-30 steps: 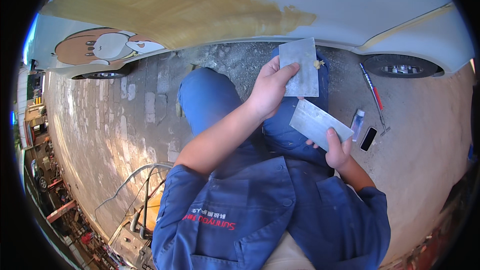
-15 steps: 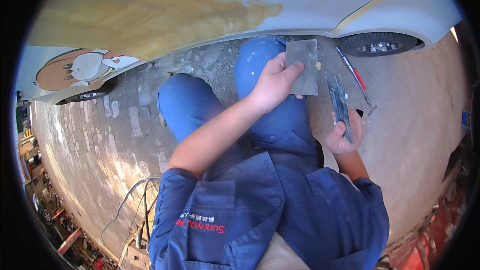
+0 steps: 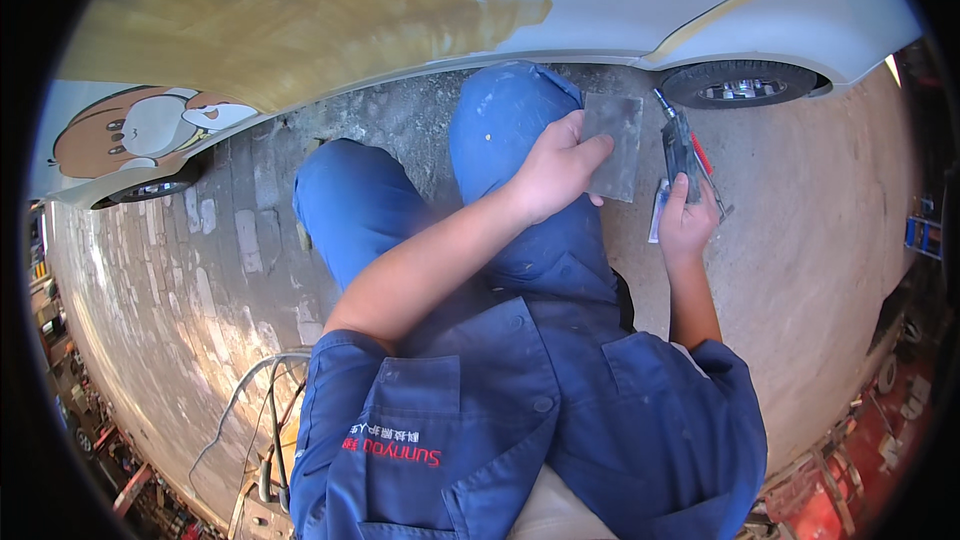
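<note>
My left hand (image 3: 558,166) grips a thin grey rectangular plate (image 3: 617,145), thumb across its near face. The plate looks like a putty spreader and stands out above my right knee. Closed round a dark, flat, narrow scraper (image 3: 683,155) is my right hand (image 3: 688,218), a short gap to the right of the plate. The scraper's far end points toward the car and partly covers a red and silver rod tool (image 3: 699,152) on the floor. Close to the fingers of that hand shows a small white-and-blue item (image 3: 658,210); whether it is held, I cannot tell.
Along the far side runs a white car body (image 3: 600,0) with a broad yellowish-brown smear (image 3: 380,20) and a cartoon picture (image 3: 140,130). A wheel (image 3: 740,85) stands at the far right. Cables (image 3: 270,390) lie at the lower left, and clutter lines the rim.
My right hand has moved away from me with the scraper, which now overlaps the rod tool. The left-hand plate has tilted slightly. The yellowish bit near its edge no longer shows.
</note>
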Tool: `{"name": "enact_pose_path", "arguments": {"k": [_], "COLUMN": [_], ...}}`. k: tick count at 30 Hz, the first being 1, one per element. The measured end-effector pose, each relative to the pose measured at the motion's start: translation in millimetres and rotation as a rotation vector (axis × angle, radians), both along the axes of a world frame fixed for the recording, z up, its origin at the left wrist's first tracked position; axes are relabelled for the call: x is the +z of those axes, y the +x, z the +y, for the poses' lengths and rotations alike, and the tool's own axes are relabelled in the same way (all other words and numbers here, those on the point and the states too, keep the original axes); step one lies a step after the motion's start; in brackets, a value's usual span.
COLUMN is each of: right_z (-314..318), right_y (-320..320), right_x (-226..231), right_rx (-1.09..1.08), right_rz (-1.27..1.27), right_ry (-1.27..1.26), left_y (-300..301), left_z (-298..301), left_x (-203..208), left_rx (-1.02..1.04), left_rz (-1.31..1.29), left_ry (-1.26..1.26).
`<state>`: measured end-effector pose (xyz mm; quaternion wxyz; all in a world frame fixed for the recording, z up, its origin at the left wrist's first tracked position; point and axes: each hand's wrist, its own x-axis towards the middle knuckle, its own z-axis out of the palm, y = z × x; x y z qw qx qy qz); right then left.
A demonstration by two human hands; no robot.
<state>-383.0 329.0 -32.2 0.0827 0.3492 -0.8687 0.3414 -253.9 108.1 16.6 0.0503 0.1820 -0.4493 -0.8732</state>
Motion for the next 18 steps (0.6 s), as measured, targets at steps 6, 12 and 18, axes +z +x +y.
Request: {"name": "enact_pose_path", "arguments": {"k": [6, 12, 18], "right_z": [-12.1, -40.9, -78.6], "right_y": [20.7, 28.6, 50.9], "right_x": [15.0, 42.0, 51.7], "right_rx": [-0.001, 0.061, 0.494], "right_rz": [-0.441, -0.971, -1.135], "right_ry": [-0.618, -0.9, -0.733], "left_y": [6.3, 27.5, 54.7], "left_z": [-0.2, -10.5, -24.2], "left_x": [-3.5, 5.3, 23.9], "left_rx": [0.045, 0.296, 0.467], "left_rz": [0.045, 0.166, 0.109], "left_ry": [0.079, 0.074, -0.175]}}
